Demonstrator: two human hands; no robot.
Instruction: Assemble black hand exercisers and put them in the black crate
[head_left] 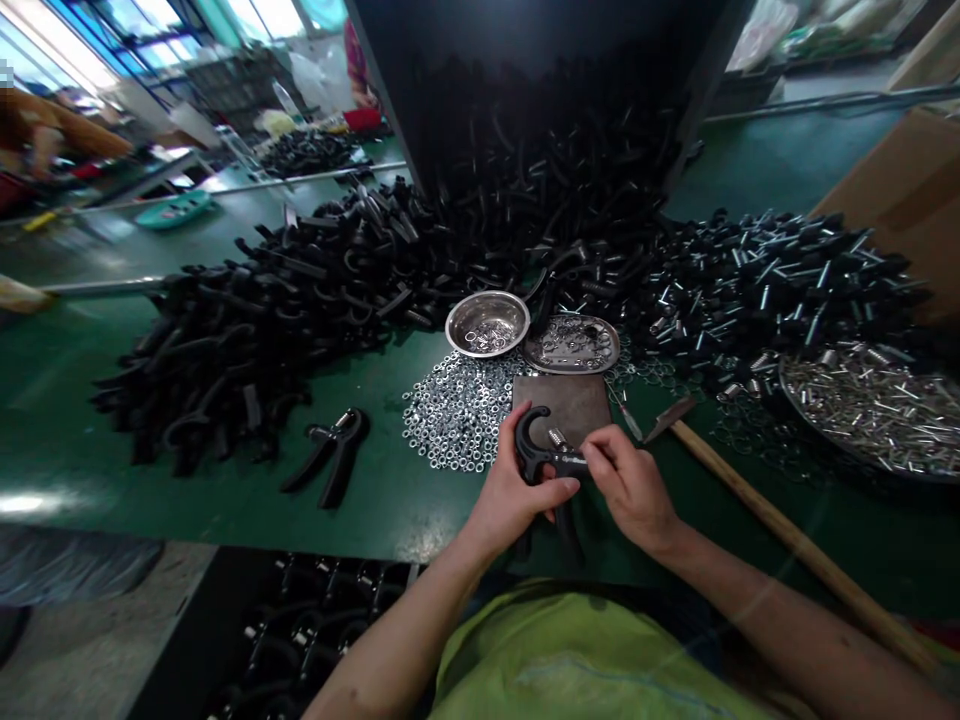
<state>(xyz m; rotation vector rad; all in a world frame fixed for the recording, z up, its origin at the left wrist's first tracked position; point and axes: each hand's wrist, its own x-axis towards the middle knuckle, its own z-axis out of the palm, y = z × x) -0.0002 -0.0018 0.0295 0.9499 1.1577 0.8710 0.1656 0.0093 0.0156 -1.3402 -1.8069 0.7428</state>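
Observation:
My left hand [517,492] is wrapped round a black hand grip strengthener [531,455], thumb along its lower side. The strengthener has a curved hook-like handle, pale lettering and a metal spring [556,437]. My right hand [628,485] pinches close against its right end; whatever is between those fingertips is hidden. Just behind the hands lies a flat grey metal block [592,400]. Many small hex nuts [455,412] are heaped to the left of the block. Another hand grip strengthener [334,455] lies apart on the green table [390,510].
Black handles [300,290] are piled along the back and left. A steel bowl [487,325] and an oval tray [574,345] hold small rings. Screws with black knobs [780,280] and a basin of metal pins [877,405] fill the right. A wooden-handled hammer [772,500] lies right.

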